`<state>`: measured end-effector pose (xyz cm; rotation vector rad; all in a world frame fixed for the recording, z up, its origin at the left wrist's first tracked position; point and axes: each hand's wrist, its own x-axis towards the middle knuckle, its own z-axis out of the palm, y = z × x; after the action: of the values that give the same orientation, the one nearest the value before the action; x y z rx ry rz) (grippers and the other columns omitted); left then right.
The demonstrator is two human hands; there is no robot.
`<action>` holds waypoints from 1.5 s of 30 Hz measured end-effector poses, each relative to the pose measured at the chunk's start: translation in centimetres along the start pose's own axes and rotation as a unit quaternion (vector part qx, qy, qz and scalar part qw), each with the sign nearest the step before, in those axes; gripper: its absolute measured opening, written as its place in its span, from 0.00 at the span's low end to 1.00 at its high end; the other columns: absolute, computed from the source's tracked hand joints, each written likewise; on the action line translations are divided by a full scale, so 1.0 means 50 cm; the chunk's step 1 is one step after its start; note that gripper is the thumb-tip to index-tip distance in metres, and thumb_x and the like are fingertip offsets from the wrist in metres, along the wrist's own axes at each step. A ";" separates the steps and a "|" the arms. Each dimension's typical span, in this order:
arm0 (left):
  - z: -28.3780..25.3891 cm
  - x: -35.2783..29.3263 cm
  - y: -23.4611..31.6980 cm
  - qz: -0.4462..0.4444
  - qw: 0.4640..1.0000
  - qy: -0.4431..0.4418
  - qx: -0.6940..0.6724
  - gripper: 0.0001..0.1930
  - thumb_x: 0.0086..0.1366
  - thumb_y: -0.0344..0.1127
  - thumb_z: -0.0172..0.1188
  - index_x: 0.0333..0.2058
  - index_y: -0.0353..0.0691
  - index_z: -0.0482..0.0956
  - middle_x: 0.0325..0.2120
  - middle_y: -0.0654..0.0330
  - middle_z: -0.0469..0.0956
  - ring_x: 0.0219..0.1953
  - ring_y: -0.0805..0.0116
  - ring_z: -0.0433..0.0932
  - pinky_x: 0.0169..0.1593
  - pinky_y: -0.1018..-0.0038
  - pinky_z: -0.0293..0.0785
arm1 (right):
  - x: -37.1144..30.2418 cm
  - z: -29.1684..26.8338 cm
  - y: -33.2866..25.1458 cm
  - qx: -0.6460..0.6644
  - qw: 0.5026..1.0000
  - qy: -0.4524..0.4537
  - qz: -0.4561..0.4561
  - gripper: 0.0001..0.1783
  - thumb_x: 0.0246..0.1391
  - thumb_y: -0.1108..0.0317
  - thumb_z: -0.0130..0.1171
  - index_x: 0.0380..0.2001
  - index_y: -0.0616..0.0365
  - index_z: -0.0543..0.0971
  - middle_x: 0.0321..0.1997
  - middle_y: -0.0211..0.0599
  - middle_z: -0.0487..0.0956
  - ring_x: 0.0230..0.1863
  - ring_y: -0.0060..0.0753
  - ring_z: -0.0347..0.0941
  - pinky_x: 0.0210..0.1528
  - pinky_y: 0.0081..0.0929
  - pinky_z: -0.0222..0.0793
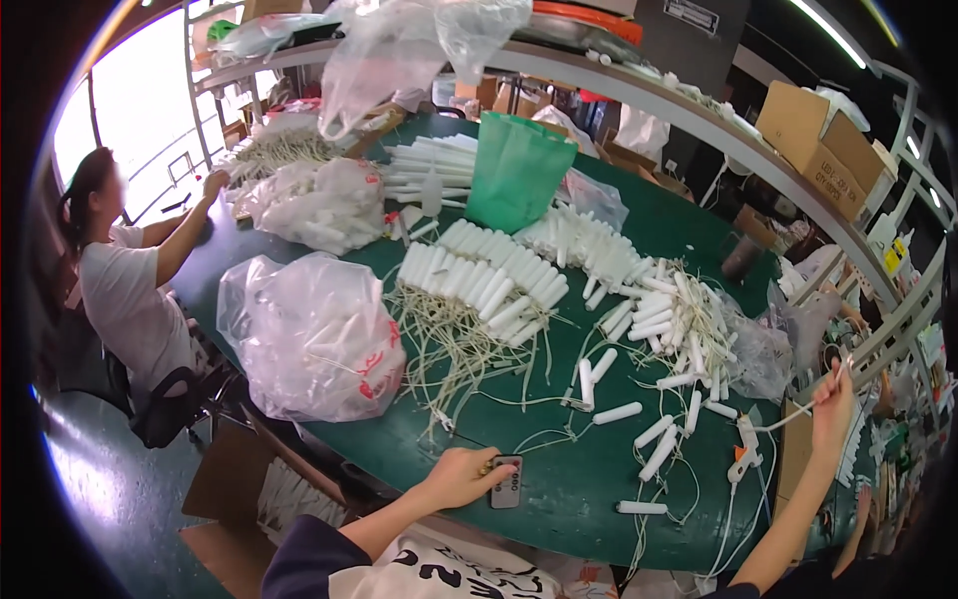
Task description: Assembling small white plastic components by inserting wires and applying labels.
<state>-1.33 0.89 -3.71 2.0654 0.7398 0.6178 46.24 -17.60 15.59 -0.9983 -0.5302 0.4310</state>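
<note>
At the table's near edge, my left hand [461, 477] is closed with its thumb over a small grey rectangular plate with dark markings [507, 485]. A bit of brass-coloured something shows by its fingers. Raised at the right, my right hand [833, 407] pinches a thin white glue stick [793, 414]. The stick's lower end reaches a white and orange glue gun [743, 455], which has a white cord hanging down. Between my hands lie loose white tubes with thin cords, among them a tube [641, 508] near the front edge and another [618, 413] farther back.
The green table [419, 449] carries piled corded tubes [479, 270], a second heap [669, 309], a large clear plastic bag [309, 339] and a green bag [514, 170]. A shelf [679, 110] spans overhead. Another person [140, 270] sits at left; an open carton [235, 499] stands below.
</note>
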 end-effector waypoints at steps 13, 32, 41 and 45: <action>0.002 0.001 -0.004 -0.043 0.993 0.041 -0.099 0.15 0.62 0.41 0.57 0.27 0.32 0.73 0.16 0.52 0.73 0.17 0.73 0.69 0.23 0.72 0.65 | -0.300 -0.026 0.136 -0.030 0.983 0.135 -0.122 0.18 0.63 0.58 0.45 0.50 0.57 0.64 0.25 0.25 0.57 0.28 0.20 0.56 0.45 0.25 0.61; 0.013 0.001 0.000 -0.013 0.999 -0.004 -0.044 0.12 0.61 0.36 0.57 0.30 0.30 0.75 0.13 0.56 0.71 0.16 0.77 0.64 0.21 0.76 0.62 | -0.408 0.234 0.106 -0.134 0.967 -0.034 -0.216 0.09 0.63 0.68 0.44 0.32 0.61 0.69 0.17 0.19 0.54 0.18 0.13 0.44 0.20 0.18 0.42; -0.003 -0.002 -0.022 -0.017 0.999 0.008 -0.035 0.13 0.61 0.39 0.58 0.28 0.31 0.75 0.16 0.51 0.74 0.17 0.71 0.72 0.22 0.74 0.66 | -0.363 0.260 0.268 -0.494 0.843 -0.172 -0.124 0.11 0.55 0.68 0.56 0.25 0.65 0.76 0.15 0.33 0.69 0.17 0.18 0.59 0.19 0.24 0.52; -0.004 -0.008 -0.004 0.011 1.000 0.004 -0.019 0.18 0.59 0.49 0.58 0.28 0.37 0.75 0.20 0.50 0.77 0.22 0.54 0.77 0.26 0.68 0.71 | -0.357 0.141 0.321 -0.548 0.824 -0.133 -0.055 0.12 0.58 0.67 0.50 0.30 0.68 0.76 0.22 0.38 0.73 0.24 0.26 0.63 0.26 0.31 0.60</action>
<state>-1.80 0.83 -3.83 2.0397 0.7052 0.6490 26.26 -15.34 0.75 -2.0170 -1.1431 0.1216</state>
